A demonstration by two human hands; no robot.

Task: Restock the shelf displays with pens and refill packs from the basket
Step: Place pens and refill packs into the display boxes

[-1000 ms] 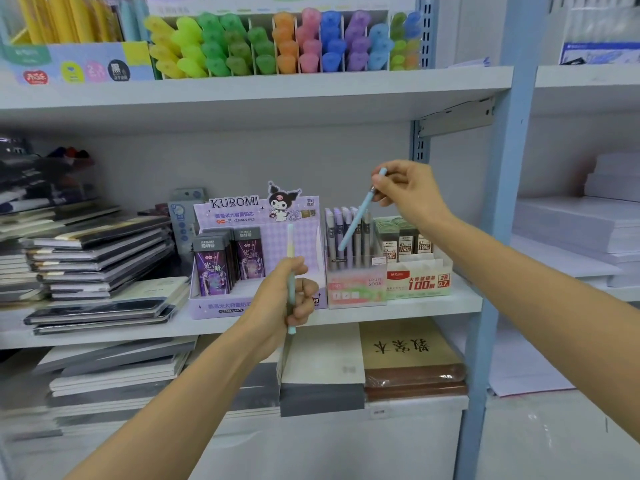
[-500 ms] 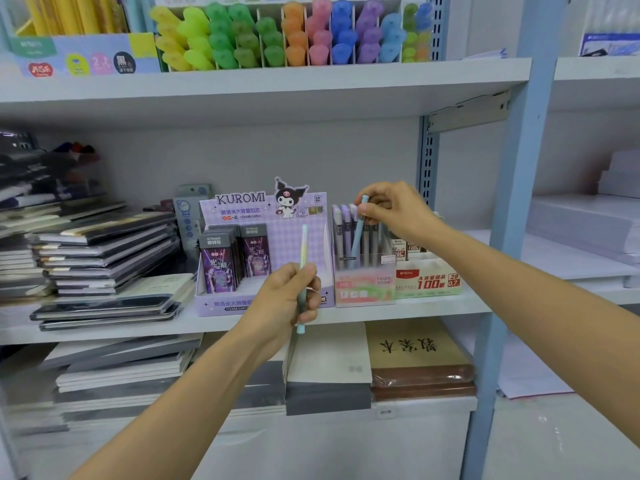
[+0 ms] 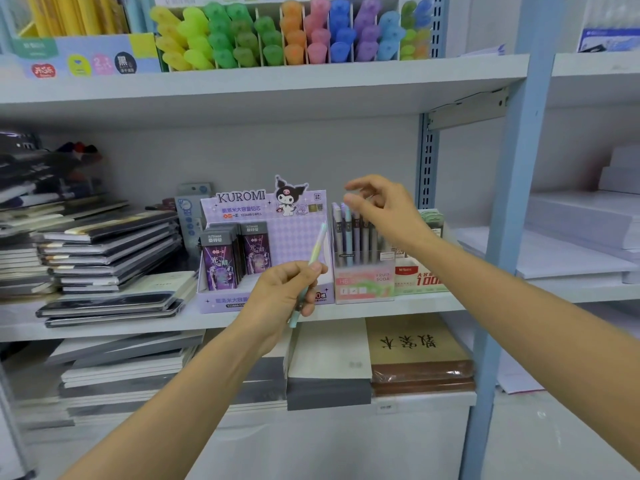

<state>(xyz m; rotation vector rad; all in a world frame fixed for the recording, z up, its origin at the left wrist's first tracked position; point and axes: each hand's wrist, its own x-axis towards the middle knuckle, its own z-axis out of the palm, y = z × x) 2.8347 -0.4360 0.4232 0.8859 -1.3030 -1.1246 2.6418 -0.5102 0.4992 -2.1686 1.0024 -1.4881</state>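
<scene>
My left hand (image 3: pixel 284 296) grips a pale green-and-blue pen (image 3: pixel 313 263) in front of the middle shelf, its top tilted up to the right. My right hand (image 3: pixel 384 209) hovers with loosely spread fingers just above the pink pen display box (image 3: pixel 363 284) and holds nothing. Several pens (image 3: pixel 349 233) stand upright in that box, a light blue one among them. Left of it stands the purple Kuromi display box (image 3: pixel 263 209) with dark refill packs (image 3: pixel 221 261). The basket is out of view.
A red-and-white refill box (image 3: pixel 419 277) sits right of the pen box. Stacked notebooks (image 3: pixel 104 258) fill the shelf's left side. Coloured highlighters (image 3: pixel 287 32) line the upper shelf. A blue shelf upright (image 3: pixel 509 202) stands to the right. More notebooks (image 3: pixel 415 351) lie on the lower shelf.
My right hand lowered the light blue pen into the pink display box, let it go and lifted slightly with fingers spread. My left hand tilted its pen to the right.
</scene>
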